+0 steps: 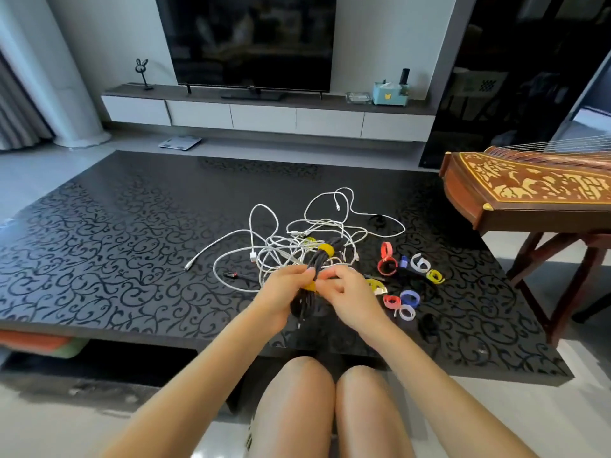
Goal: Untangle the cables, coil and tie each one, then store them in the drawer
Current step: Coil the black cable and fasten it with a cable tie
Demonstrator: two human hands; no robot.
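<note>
A coiled black cable (pixel 322 264) is held above the dark patterned table (pixel 115 252). One yellow tie (pixel 326 249) wraps its far part. My left hand (pixel 284 289) grips the coil's middle from the left. My right hand (pixel 344 289) pinches a second yellow tie (pixel 310 286) around the coil's near part. Behind the hands lies a tangle of white cables (pixel 297 239) with loose plugs. A small black connector (pixel 231 275) lies to the left of the hands.
Several loose ties in red (pixel 386 259), white (pixel 420 262), yellow (pixel 435 276) and blue (pixel 410 298) lie to the right of the hands. A wooden zither (pixel 529 190) on a stand is at the table's right. A TV cabinet with drawers (pixel 264 117) stands at the far wall.
</note>
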